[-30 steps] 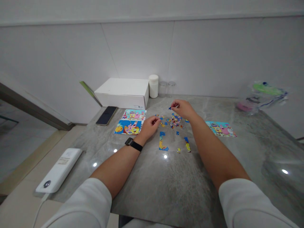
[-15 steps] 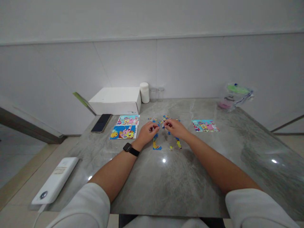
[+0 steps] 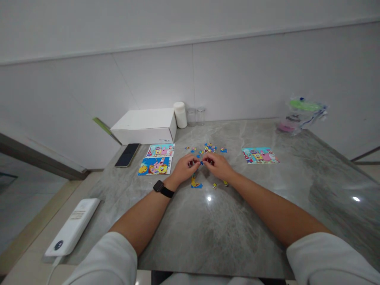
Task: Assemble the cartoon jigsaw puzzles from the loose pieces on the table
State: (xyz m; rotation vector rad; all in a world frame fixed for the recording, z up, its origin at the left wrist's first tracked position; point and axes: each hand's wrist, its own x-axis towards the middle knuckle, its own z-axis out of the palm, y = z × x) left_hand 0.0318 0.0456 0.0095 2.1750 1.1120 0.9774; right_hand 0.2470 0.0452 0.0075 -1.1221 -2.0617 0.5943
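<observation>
Both my hands meet at the middle of the table, fingertips almost touching. A small blue puzzle piece shows between them. My left hand, with a black watch on its wrist, pinches at the piece's left side. My right hand pinches from the right. Just beyond the fingers lies a heap of loose puzzle pieces. Nearer me is a joined yellow and blue strip of puzzle, its upper part hidden by my left hand. A single yellow piece lies close by, and another is partly under my right wrist.
On the left lie two cartoon picture cards, a phone and a white power bank with a cable. Behind stand a white box, a white bottle and clear jars. Rightward are another card and a plastic bag.
My right hand has moved left and slightly nearer me, its fingertips now meeting my left hand's at the blue piece. The heap beyond shows more fully. The view has tilted slightly.
</observation>
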